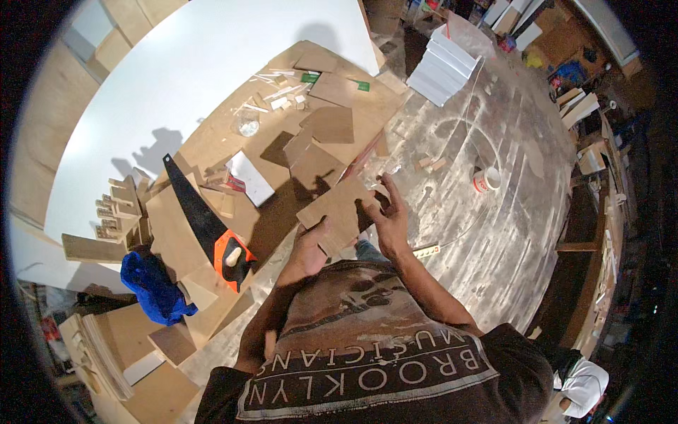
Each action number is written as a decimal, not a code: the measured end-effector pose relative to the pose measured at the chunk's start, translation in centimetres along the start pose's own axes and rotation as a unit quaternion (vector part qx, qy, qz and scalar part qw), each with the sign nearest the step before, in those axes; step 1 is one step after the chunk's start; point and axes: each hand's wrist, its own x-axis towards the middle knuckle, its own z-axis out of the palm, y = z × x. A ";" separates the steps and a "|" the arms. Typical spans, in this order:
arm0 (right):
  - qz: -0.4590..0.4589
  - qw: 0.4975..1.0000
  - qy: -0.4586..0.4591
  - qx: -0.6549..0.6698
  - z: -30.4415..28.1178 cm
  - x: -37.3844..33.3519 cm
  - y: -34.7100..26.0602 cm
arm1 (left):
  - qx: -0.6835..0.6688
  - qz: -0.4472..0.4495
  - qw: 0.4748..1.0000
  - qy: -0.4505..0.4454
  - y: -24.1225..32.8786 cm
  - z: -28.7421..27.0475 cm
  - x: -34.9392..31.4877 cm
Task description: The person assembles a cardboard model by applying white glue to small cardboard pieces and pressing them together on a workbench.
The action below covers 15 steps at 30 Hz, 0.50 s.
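Observation:
A flat tan board piece (337,212), like thin plywood, is held up in front of my body, above the near edge of the workbench. My left hand (311,249) grips its lower left side, the thumb lying over the face. At its right edge is my right hand (390,225), fingers apart and bent, the index finger raised. One fingertip of that hand comes up to the board; whether it presses on it I cannot tell. Beneath and beyond lie more brown board pieces (332,125) on the bench. A handsaw (194,205) with an orange and black handle lies to the left.
Left on the bench are a blue cloth bundle (152,286) and small slotted wooden parts (120,208). A clear cup (248,124) stands among white offcuts. A white bucket (486,179) and a power strip (426,251) are on the stained floor. Another person (585,387) is at lower right.

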 end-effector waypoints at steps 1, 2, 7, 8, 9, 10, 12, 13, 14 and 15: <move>-0.028 0.999 0.029 -0.021 0.2 -0.2 -0.8 | -0.006 -0.005 1.000 0.008 -0.2 -0.4 0.4; -0.031 0.999 0.030 -0.022 -1.1 0.4 -0.1 | -0.012 -0.011 1.000 0.016 -0.3 -0.6 0.6; -0.099 0.988 0.011 -0.118 -5.6 2.2 -0.4 | 0.051 -0.011 0.998 0.039 1.0 -0.9 0.4; -0.105 0.989 -0.016 -0.105 -5.7 2.1 -1.0 | 0.062 -0.017 0.997 0.050 1.4 -0.6 0.3; -0.100 0.991 -0.022 -0.091 -5.5 1.9 -1.4 | 0.061 -0.018 0.997 0.048 1.3 -0.9 0.6; -0.101 0.990 -0.022 -0.091 -5.5 1.9 -1.4 | 0.054 -0.023 0.997 0.041 1.4 -1.0 0.8; -0.052 0.993 -0.061 -0.090 -5.7 2.2 -1.5 | 0.046 -0.026 0.998 0.032 1.5 -1.2 0.9; -0.053 0.993 -0.060 -0.090 -5.6 2.3 -1.5 | 0.062 -0.022 0.997 0.033 1.9 -0.5 0.7; -0.034 0.996 -0.076 -0.046 -5.5 2.5 -1.5 | 0.078 -0.017 0.996 0.034 2.1 -0.1 0.7; -0.015 0.996 -0.091 -0.001 -5.3 2.6 -1.4 | 0.079 -0.018 0.996 0.033 2.0 -0.1 0.8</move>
